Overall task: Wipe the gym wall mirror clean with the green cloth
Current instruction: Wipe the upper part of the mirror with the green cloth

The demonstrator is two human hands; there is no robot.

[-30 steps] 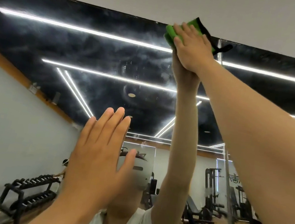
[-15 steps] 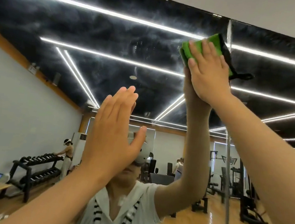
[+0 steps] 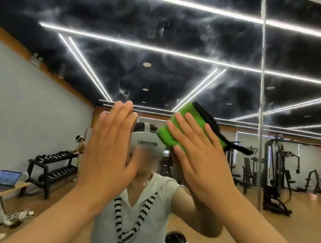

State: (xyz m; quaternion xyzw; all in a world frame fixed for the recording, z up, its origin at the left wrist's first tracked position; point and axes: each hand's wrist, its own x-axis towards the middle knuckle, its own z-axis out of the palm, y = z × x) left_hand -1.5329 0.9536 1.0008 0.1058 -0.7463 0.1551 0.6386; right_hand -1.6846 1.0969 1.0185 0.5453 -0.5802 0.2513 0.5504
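Pressing green cloth [image 3: 177,129] onto mirror [image 3: 310,49] with flat, straight-fingered right hand [image 3: 201,164]; left hand [image 3: 110,147] at nine o'clock, spread, bare. Likely to leave palm prints; haze [image 3: 169,25] at twelve o'clock easily missed.

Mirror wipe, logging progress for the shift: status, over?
Right hand flat, pressing green cloth on mirror. Left hand open, raised alongside. Smears above; nothing blocking.

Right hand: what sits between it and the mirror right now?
The green cloth lies between the right hand and the mirror, pressed under straight fingers. Its black strap sticks out to the right. The head view shows this.
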